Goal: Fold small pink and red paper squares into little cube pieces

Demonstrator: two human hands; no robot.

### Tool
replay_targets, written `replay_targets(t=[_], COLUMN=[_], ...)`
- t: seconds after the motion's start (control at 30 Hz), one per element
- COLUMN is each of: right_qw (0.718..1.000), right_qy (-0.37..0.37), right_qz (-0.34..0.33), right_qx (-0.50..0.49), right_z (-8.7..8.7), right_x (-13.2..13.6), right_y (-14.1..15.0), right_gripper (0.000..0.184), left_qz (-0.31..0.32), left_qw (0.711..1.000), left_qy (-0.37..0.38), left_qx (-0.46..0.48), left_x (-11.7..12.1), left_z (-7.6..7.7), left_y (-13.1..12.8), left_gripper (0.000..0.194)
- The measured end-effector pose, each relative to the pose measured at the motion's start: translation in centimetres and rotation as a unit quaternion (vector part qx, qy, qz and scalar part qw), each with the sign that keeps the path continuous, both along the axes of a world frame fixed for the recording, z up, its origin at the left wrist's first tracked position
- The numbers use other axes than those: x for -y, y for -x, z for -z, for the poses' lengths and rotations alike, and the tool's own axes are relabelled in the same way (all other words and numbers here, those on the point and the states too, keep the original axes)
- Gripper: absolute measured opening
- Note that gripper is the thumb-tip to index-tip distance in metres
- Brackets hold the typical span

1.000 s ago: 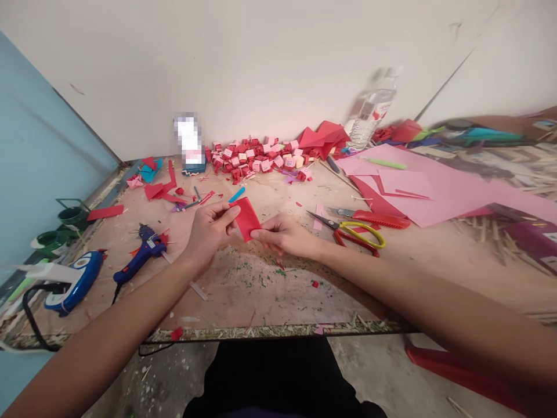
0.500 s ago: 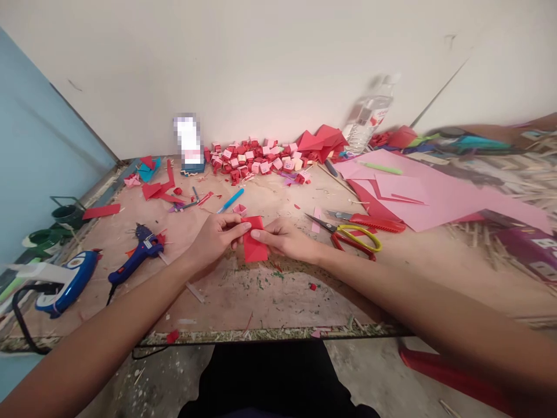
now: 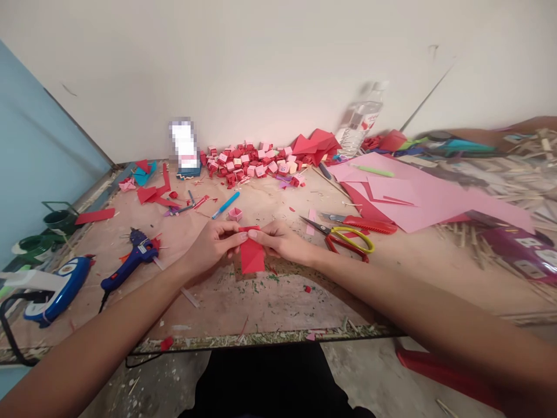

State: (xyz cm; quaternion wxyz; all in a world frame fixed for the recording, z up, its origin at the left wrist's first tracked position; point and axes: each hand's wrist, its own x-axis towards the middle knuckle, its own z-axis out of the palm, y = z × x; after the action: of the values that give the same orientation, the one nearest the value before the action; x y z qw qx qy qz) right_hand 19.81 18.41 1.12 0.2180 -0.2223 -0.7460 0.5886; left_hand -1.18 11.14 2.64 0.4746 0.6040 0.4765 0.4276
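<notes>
A red strip of paper [image 3: 252, 257] with faint crease lines hangs between my two hands, above the near middle of the table. My left hand [image 3: 216, 242] pinches its upper left edge between thumb and fingers. At the upper right, my right hand [image 3: 282, 241] grips the same strip, and the two thumbs meet near its top. Just beyond my left fingers stands a small pink paper box [image 3: 235, 214]. A blue pen [image 3: 225, 205] lies past it. To the right of my right hand are scissors [image 3: 343, 238] with yellow and red handles and a red utility knife [image 3: 365, 223].
Many small red and pink paper boxes [image 3: 248, 162] are heaped by the wall, beside a propped phone [image 3: 185, 145]. A clear bottle [image 3: 362, 119] leans behind pink paper sheets [image 3: 430, 186]. A blue glue gun [image 3: 133, 255] lies at left. Scraps litter the table's front edge.
My thumbs have come together near the top of the red strip, whose upper end now looks bent over. The whole view has shifted slightly.
</notes>
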Motion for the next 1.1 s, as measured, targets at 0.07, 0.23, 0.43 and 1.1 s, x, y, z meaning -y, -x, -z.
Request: replay_targets(t=[0.07, 0.23, 0.43, 1.1], right_qw=[1.0, 1.0, 0.999, 0.979], right_qy=[0.002, 0.01, 0.028, 0.115], right_qz=[0.01, 0.02, 0.029, 0.11], right_qx=[-0.005, -0.002, 0.009, -0.127], right_z=[0.07, 0.29, 0.28, 0.58], right_x=[0.0, -0.08, -0.14, -0.72], right_y=[0.04, 0.06, -0.01, 0.87], right_gripper=[0.076, 0.076, 0.077, 0.029], left_qz=[0.006, 0.024, 0.026, -0.067], left_qw=[1.0, 1.0, 1.0, 0.997], left_qy=[0.005, 0.004, 0.004, -0.046], left_qx=[0.004, 0.006, -0.009, 0.016], left_x=[0.15, 0.34, 0.23, -0.29], left_z=[0.06, -0.04, -0.14, -0.07], left_y=[0.04, 0.04, 0.02, -0.32], left_gripper=[0.032, 0.031, 0.033, 0.033])
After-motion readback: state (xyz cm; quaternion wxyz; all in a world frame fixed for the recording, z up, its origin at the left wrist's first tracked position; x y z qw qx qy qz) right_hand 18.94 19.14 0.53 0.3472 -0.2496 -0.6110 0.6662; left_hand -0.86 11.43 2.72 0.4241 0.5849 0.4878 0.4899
